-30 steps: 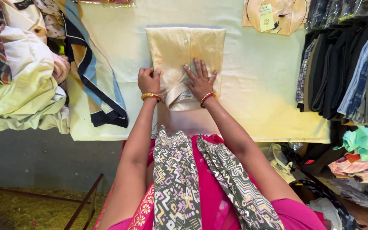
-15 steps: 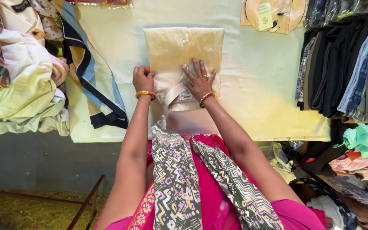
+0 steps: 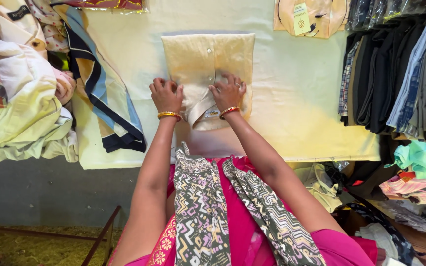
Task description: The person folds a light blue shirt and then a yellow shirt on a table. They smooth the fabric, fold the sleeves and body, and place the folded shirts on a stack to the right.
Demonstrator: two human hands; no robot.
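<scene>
Both hands rested on a folded cream shirt (image 3: 208, 64) lying at upper centre of the frame on a pale yellow table cover (image 3: 297, 113). Left hand (image 3: 166, 94) was curled, fingers bent down and pinching the shirt's left edge near the collar end. Right hand (image 3: 229, 91) lay flat with fingers spread, pressing the cloth beside the button placket. Each wrist carried a gold bangle. The shirt's collar pointed toward the person, a small label showing inside it.

At upper right lay a cream packaged garment (image 3: 309, 17) with a hanging tag. Down the right edge, a stack of dark and striped folded clothes (image 3: 395, 74) stood on end. At upper left sat a heap of loose shirts (image 3: 20, 98), pale yellow, white and checked, with a blue-striped cloth (image 3: 107, 108) draped beside it.
</scene>
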